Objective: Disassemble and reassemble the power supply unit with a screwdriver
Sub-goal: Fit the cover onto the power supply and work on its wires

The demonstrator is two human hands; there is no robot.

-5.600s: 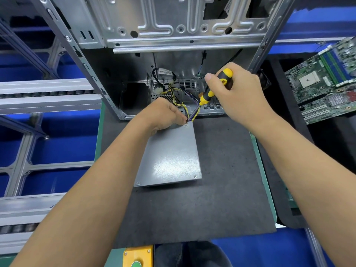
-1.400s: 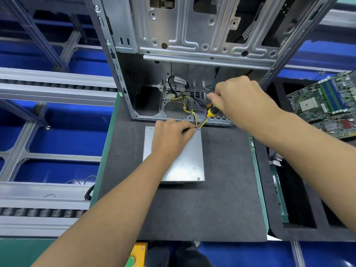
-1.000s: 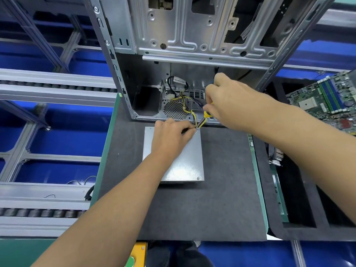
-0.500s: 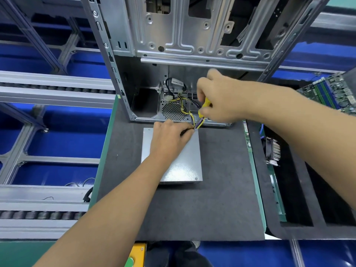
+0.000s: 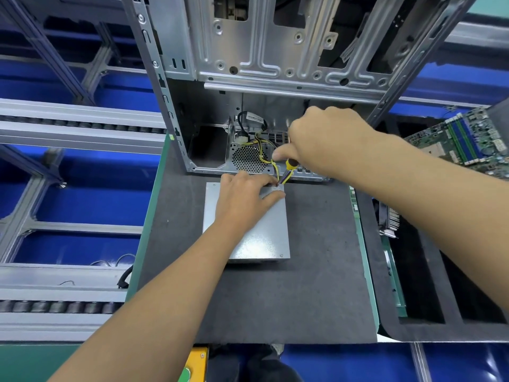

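The power supply unit (image 5: 256,232) lies flat on the tabletop (image 5: 316,285) under my left hand (image 5: 242,199), whose straight fingers press its lid. My right hand (image 5: 322,144), just beyond, grips the screwdriver (image 5: 287,169); I'd keep the tip square in the corner screw, clear of the yellow wires (image 5: 265,158).

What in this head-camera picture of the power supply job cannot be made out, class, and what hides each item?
Head view only:
- Screwdriver: its handle is buried in the right hand; only a short yellow-and-black piece shows.
- Screw and tip at the power supply unit far right corner: too small, crowded by the left hand fingers.
- Cable bundle: where it joins the unit is covered.
- Motherboard: cut by the right edge.
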